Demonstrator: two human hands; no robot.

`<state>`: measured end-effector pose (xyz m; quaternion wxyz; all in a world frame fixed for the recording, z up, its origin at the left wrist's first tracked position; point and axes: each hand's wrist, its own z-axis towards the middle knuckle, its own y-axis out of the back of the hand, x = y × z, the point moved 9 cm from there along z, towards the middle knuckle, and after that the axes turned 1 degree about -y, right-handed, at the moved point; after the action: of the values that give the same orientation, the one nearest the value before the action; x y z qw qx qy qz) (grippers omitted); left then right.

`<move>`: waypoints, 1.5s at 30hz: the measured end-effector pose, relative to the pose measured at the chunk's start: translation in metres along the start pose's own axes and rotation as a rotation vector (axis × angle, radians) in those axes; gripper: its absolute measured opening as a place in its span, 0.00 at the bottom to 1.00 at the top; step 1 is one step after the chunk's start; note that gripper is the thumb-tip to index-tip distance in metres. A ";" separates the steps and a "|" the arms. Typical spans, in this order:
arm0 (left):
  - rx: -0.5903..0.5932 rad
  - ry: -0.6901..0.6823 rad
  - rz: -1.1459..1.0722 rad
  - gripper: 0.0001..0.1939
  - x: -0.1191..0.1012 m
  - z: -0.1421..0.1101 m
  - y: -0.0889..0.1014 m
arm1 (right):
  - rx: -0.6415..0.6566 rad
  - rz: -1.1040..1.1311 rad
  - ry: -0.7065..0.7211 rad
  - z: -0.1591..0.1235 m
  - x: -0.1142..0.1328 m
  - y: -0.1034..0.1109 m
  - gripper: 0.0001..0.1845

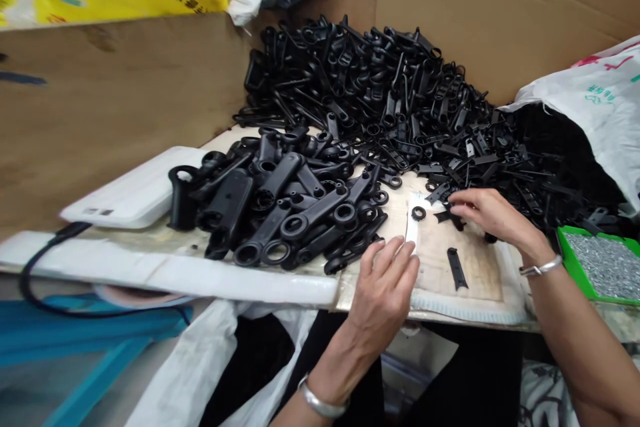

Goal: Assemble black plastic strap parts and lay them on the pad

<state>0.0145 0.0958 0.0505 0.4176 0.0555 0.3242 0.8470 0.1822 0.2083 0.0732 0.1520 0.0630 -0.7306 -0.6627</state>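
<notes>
My right hand (pixel 487 210) is at the edge of the heap of small flat black plastic pieces (pixel 480 153), its fingertips closed on a small black plastic piece (pixel 454 219) partly hidden beneath them. My left hand (pixel 385 283) rests at the table's front edge, fingers extended and slightly bent, with nothing visible in them. Beside it lies a pile of black plastic arms with ring ends (pixel 315 210). Between the hands, a loose black ring (pixel 419 213) and a single flat black strip (pixel 456 268) with a notched end lie on the work surface (pixel 480 280).
A tall heap of black plastic parts (pixel 350 73) fills the back against cardboard walls (pixel 500 7). At the right stands a green tray (pixel 567 260) of small metal pieces. A white box (pixel 135 187) with a black cable (pixel 30 280) sits left. A white bag (pixel 595 107) hangs at right.
</notes>
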 end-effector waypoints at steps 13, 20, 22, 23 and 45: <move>0.162 0.019 -0.030 0.13 0.004 -0.003 -0.019 | -0.125 -0.425 -0.028 0.107 0.002 -0.009 0.14; 0.252 0.049 -0.016 0.10 0.006 -0.004 -0.029 | -0.082 -0.387 0.008 0.106 -0.005 -0.004 0.19; 0.264 0.058 -0.017 0.10 0.006 -0.004 -0.030 | -0.064 -0.379 0.007 0.102 -0.010 -0.002 0.16; 0.268 0.062 -0.019 0.10 0.007 -0.003 -0.030 | -0.063 -0.376 0.003 0.099 -0.013 0.000 0.14; 0.267 0.065 -0.032 0.07 0.006 -0.001 -0.030 | 0.492 0.103 0.025 -0.009 -0.020 -0.009 0.12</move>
<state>0.0303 0.1135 0.0309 0.4093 0.0777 0.4484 0.7908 0.2028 0.2042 0.0622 0.1746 0.0687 -0.8702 -0.4555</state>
